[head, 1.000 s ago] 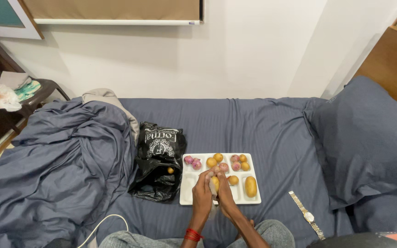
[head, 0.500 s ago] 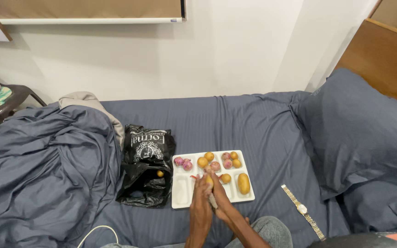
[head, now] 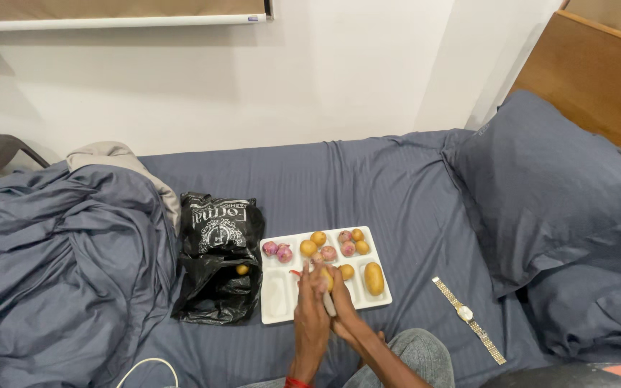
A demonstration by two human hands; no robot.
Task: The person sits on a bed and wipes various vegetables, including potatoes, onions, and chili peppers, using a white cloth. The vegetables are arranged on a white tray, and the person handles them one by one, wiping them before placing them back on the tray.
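Both hands pressed together low centre of frame, over the near middle of a white compartment tray (head: 276, 305). Left hand (head: 310, 312) and right hand (head: 341, 302) are clamped round one small yellow potato (head: 327, 279) w/ a pale tool (head: 330, 305) between the palms, prob. a peeler, too small to be sure.

Vs. a sec ago: the grip looks the same, hands on the same potato at the same spot over the tray. What shifted is the view, which swung rightwards, so tray, bag & hands all sit a bit further left and up in frame. The side table at far left has nearly gone; more pillow & headboard on the right. So the work on that potato seems ongoing, not finished.

Room: tray lies flat on the blue bedsheet (head: 368, 187). Its left edge sits just beside a black plastic bag (head: 217, 251), w/ a small potato (head: 242, 269) in the bag's mouth. Right of the tray there's open sheet, then a metal wristwatch (head: 467, 315) lower right, well apart. Rumpled duvet (head: 59, 266) fills the left; pillow (head: 562, 194) upper right.
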